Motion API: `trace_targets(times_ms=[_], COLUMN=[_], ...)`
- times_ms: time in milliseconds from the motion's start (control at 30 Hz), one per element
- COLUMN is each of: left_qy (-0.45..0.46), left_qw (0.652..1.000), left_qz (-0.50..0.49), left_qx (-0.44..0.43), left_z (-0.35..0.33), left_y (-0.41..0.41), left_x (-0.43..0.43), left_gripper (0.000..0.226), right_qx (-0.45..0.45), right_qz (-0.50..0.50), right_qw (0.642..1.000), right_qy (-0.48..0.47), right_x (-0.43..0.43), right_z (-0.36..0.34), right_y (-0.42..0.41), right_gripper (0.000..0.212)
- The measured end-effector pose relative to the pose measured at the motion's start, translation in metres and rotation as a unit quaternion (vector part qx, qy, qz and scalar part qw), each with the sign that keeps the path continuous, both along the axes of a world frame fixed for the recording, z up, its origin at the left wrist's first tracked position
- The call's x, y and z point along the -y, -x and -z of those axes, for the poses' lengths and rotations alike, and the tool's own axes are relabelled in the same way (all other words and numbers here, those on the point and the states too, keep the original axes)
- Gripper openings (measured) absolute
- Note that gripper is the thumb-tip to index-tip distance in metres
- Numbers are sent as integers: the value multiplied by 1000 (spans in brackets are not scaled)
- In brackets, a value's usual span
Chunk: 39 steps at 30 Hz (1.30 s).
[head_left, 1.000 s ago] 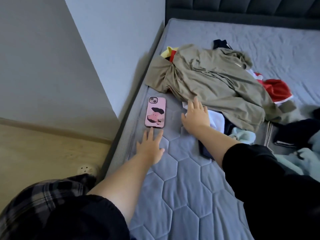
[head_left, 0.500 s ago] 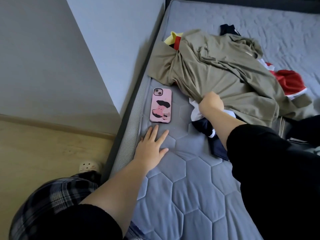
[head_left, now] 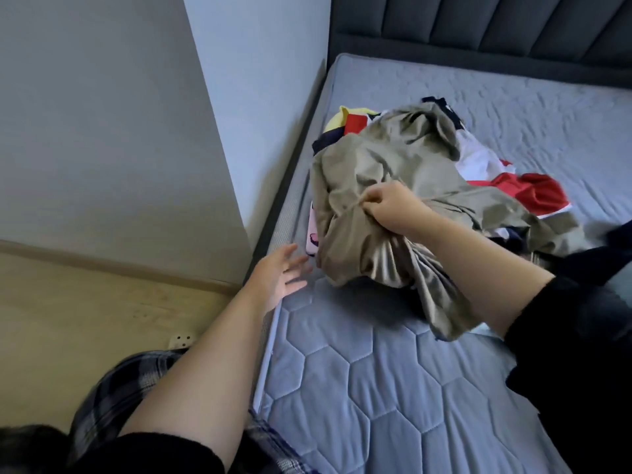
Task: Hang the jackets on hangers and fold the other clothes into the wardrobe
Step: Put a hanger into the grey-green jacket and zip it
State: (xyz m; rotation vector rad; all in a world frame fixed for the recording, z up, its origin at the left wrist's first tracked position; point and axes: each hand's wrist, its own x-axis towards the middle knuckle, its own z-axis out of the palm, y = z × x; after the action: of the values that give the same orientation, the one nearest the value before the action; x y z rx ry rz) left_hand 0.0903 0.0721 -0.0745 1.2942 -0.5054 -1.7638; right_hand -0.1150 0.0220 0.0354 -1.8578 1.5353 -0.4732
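Now right hand [head_left: 393, 208] raised, fingers pinching olive shirt [head_left: 383, 165]; left hand [head_left: 277, 278] outstretched, fingers spread

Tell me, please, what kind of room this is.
Most likely a bedroom: a grey-blue quilted mattress with a dark padded headboard, and a crumpled olive-khaki garment lying over other clothes.

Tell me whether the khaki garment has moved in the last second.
Yes. The right hand grips the khaki garment and has dragged it nearer the person, over the pink phone, which lay fully uncovered beside it before.
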Motion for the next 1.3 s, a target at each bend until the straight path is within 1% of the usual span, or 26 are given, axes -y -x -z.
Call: trace_targets(times_ms=[33, 67, 100, 167, 200, 267, 333, 367, 433, 500, 567, 600, 667, 700, 733, 800, 833, 900, 933, 1000, 1067, 1100, 1167, 1200, 1267, 1300], left_qy=[-4, -5, -3, -3, -3, 1, 5, 8, 8, 9, 17, 24, 37, 41, 43, 44, 45, 40, 36, 33, 24, 21, 18, 17, 23, 29], left_qw=[1000, 999, 999, 996, 995, 995, 996, 997, 999, 1000, 1000, 1000, 999, 998, 997, 995, 995, 995, 994, 994, 994, 995, 994, 993, 988, 986], left_qz=[20, 37, 51, 82, 91, 87, 54, 31, -3, 0, 9, 4, -4, 1, 8, 20, 26, 36, 41, 39, 28, 20, 3, 0, 13, 25], left_qx=[2, 7, 14, 25, 32, 54, 66, 63, 44, 24, 9, 11, 39, 57, 70, 84, 85, 89, 92, 96, 99, 98, 105, 116, 151, 165], left_z=[2, 3, 4, 2, 3, 7, 8, 8, 10, 11, 14, 16, 19, 19, 19, 17, 16, 14, 14, 17, 16, 17, 16, 16, 14, 13], left_y=[1, 3, 5, 8, 9, 9, 8, 6, 1, -3, -6, -7, -5, -5, -4, -3, -3, -2, -2, -4, -4, -5, -7, -10, -12, -12], left_x=[-3, -6, -8, -13, -14, -12, -8, -6, -1, 1, 2, 2, 0, -1, -1, -3, -3, -2, -2, 2, 3, 4, 2, 0, -2, -3], left_gripper=[31, 31, 28, 15, 13, 19, 34, 38, 42, 51, 65, 70, 71, 70, 69, 64, 62, 58, 57, 56, 54, 52, 46, 45, 49, 49], right_qx=[-74, -121, -159, -226, -255, -288, -305, -294, -225, -157, -121, -94, -57, -73, -112, -223, -266, -294, -289, -247, -159, -134, -143, -173, -218, -210], right_qz=[66, 102, 110, 82, 62, 32, -18, -58, -155, -246, -279, -241, -72, 19, 88, 145, 141, 104, 74, -10, -123, -177, -273, -304, -303, -275], right_qw=[991, 980, 978, 969, 960, 952, 952, 954, 960, 941, 922, 943, 995, 996, 985, 963, 953, 949, 954, 969, 976, 967, 935, 922, 918, 930], right_qy=[89, 117, 81, -55, -92, -93, -27, -9, -54, -172, -239, -211, -39, 55, 100, 48, 6, -33, -26, -14, -77, -122, -173, -166, -132, -125], right_x=[5, 8, 8, 1, -3, -10, -12, -13, -21, -30, -32, -28, -13, -4, 4, 13, 13, 8, 4, -6, -22, -32, -48, -50, -46, -41], right_z=[8, 15, 26, 52, 65, 84, 87, 83, 63, 39, 29, 31, 39, 43, 47, 61, 68, 84, 88, 87, 79, 74, 71, 73, 70, 68], right_y=[4, 9, 13, 21, 24, 22, 7, -4, -27, -43, -44, -42, -32, -26, -18, 2, 10, 18, 15, -2, -28, -42, -60, -65, -64, -60], right_gripper=[17, 23, 46, 91, 96, 66, 35, 25, 10, 17, 8, 8, 19, 27, 40, 67, 71, 47, 32, 18, 21, 24, 28, 23, 23, 27])
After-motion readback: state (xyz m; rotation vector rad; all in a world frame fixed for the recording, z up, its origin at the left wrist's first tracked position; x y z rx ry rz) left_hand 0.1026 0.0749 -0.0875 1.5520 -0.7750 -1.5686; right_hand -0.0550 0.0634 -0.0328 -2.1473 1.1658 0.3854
